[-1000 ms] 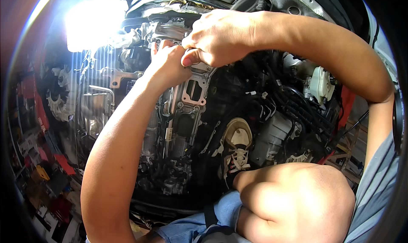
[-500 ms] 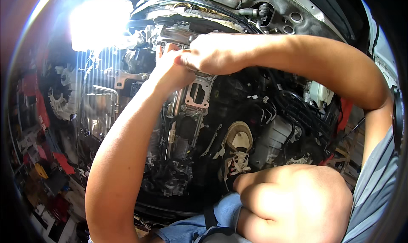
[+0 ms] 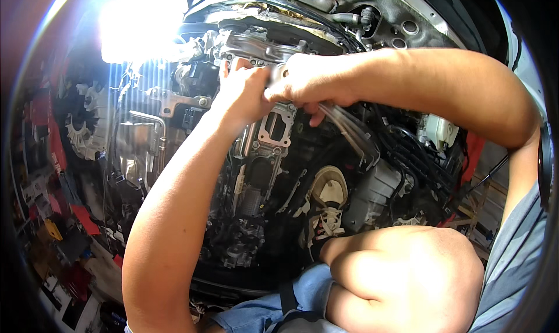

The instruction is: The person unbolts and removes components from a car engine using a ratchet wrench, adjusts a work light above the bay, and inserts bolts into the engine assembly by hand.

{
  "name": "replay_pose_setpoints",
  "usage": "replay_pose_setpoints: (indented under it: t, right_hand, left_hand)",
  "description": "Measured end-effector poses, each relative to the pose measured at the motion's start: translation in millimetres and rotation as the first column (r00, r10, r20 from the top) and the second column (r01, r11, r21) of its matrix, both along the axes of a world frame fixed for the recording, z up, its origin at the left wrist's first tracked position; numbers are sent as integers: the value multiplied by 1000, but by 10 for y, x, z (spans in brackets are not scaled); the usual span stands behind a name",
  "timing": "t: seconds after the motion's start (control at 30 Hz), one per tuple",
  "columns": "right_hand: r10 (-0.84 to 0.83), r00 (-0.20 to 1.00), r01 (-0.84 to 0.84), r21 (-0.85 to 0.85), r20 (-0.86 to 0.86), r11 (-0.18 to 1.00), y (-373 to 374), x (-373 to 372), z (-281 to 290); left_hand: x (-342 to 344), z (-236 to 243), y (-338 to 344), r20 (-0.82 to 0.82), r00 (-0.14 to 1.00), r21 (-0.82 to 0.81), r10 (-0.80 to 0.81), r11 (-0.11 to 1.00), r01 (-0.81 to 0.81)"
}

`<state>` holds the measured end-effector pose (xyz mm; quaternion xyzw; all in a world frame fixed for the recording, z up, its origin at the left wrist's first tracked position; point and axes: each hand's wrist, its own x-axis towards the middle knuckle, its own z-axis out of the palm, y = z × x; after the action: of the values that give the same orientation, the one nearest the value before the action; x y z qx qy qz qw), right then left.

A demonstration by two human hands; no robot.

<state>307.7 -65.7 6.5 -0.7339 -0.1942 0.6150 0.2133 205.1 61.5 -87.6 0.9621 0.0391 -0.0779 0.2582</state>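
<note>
While both hands (image 3: 279, 88) grip it clenched, the metal bracket (image 3: 256, 46) gleams grey.

Left hand (image 3: 244, 91) touches right hand (image 3: 308, 82) over the engine (image 3: 256, 175); work light (image 3: 140, 27) upper left; shoe (image 3: 326, 208) below the hands, above the knee (image 3: 407, 275).

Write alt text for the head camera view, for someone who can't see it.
Two bare hands meet at a metal part high in a car's engine bay: the left hand touches it while the right hand grips a set of thin metal tools. A bright work lamp glares upper left; a bent knee and sneaker fill the foreground.
</note>
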Motion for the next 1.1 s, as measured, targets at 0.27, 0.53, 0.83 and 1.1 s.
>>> replay_pose_setpoints:
  t: [0.27, 0.53, 0.83, 1.1]
  right_hand:
    - [594, 560, -740, 26, 578, 672, 228, 179, -69]
    - [599, 444, -728, -120, 667, 674, 189, 158, 43]
    - [-51, 994, 61, -111, 93, 992, 121, -135, 55]
    - [168, 984, -158, -140, 67, 978, 31, 246, 168]
  left_hand:
    - [-19, 63, -33, -11, 999, -23, 39, 999, -39]
    - [15, 145, -55, -81, 996, -15, 30, 999, -31]
    - [-25, 74, -88, 59, 997, -50, 56, 997, -53]
    - [146, 106, -226, 62, 996, -66, 59, 996, -55]
